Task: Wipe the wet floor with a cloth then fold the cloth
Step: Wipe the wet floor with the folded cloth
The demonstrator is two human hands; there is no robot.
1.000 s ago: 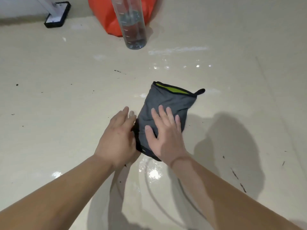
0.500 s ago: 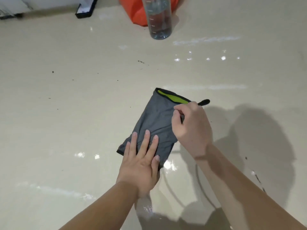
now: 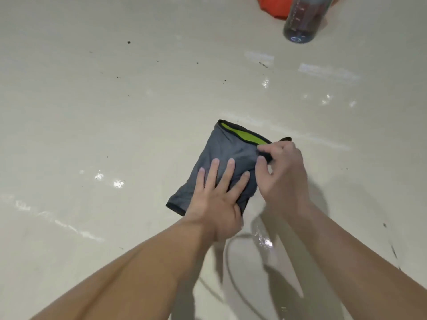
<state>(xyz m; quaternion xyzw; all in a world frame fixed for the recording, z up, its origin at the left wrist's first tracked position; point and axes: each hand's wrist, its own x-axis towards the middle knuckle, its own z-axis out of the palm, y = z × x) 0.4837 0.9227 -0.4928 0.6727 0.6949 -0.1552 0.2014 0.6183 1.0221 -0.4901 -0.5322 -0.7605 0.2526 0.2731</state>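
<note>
1. The cloth (image 3: 221, 155) is grey, edged with a black binding, and a lime-green inner layer shows along its far edge. It is folded into a rough rectangle, lying askew, with soft creases across its top.
2. It lies flat on the pale glossy floor (image 3: 92, 135), near the middle of the view, directly ahead of the two bare forearms.
3. The left hand (image 3: 215, 199) rests palm down on the near half of the cloth, fingers spread and flat, pressing rather than gripping anything.
4. The right hand (image 3: 284, 172) is curled at the cloth's right far corner, thumb and forefinger pinching the black edge there; a small black loop pokes out just beyond its knuckles.
5. Count: one cloth, two hands.
6. One clear bottle (image 3: 302, 21) stands well beyond the cloth at the upper right, with one orange item (image 3: 272, 8) just behind it.
7. The floor carries wet shiny patches, streaks and scattered dark specks; a puddle glints just below the right wrist.
</note>
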